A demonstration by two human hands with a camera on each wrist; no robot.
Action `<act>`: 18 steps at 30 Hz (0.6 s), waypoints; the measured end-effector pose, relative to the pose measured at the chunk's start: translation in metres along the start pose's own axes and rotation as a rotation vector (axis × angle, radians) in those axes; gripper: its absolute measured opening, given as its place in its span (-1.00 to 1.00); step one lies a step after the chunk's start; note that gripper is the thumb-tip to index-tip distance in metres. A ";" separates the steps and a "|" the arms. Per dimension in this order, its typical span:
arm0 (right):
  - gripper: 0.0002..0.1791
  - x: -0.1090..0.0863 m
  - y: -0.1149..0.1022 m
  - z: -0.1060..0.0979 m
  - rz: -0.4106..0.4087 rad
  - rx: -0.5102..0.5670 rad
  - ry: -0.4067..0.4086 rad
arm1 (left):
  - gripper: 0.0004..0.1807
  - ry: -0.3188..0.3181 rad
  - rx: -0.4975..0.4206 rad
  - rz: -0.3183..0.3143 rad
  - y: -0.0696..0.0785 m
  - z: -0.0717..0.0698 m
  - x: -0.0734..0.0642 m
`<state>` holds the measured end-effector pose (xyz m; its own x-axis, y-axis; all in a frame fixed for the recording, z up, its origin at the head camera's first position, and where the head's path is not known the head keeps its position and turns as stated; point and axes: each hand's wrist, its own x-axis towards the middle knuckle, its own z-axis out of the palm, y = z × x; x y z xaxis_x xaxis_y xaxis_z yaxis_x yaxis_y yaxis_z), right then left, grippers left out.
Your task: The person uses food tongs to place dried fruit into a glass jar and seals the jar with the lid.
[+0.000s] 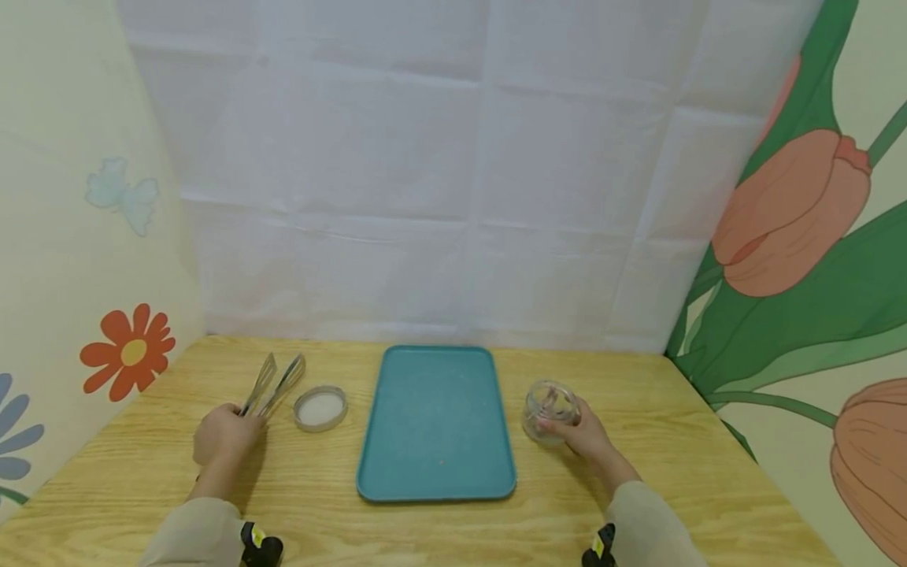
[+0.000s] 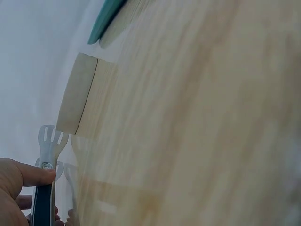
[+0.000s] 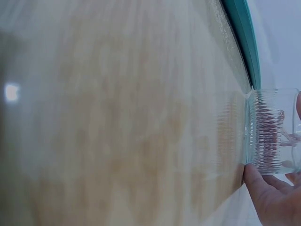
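Note:
My left hand (image 1: 225, 435) grips a pair of tongs (image 2: 43, 202) by the dark handles. Their slotted heads point forward and stand apart in the head view. A round, shallow lid (image 1: 319, 409) with a pale rim lies on the table just right of the tongs. On the other side, my right hand (image 1: 590, 435) holds a clear glass jar (image 1: 536, 421) from its right, thumb and fingers curled about it. The jar is upright and uncovered, with ribbed glass in the right wrist view (image 3: 268, 134). Something pinkish shows through its wall; I cannot tell whether it lies inside.
A blue-green rectangular tray (image 1: 438, 425) lies lengthwise between the hands, left of the jar and right of the lid. The wooden table (image 1: 425, 535) ends at a white cloth backdrop (image 1: 397, 157). Patterned walls stand at both sides.

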<state>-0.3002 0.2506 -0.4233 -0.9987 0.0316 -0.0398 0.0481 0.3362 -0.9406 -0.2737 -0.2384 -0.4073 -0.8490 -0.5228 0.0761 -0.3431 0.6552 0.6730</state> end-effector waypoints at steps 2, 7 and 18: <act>-0.08 0.000 0.000 0.000 -0.004 0.002 0.000 | -0.66 -0.005 0.004 0.004 -0.001 0.000 0.001; -0.10 -0.001 -0.001 0.000 -0.010 0.025 -0.002 | -0.66 -0.010 0.016 0.011 -0.004 0.000 0.003; -0.11 -0.001 -0.002 0.001 -0.003 0.029 0.002 | -0.68 -0.010 0.044 -0.026 -0.005 -0.001 0.002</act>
<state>-0.2998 0.2488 -0.4216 -0.9988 0.0323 -0.0360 0.0442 0.3087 -0.9501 -0.2729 -0.2434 -0.4102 -0.8433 -0.5350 0.0515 -0.3827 0.6650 0.6414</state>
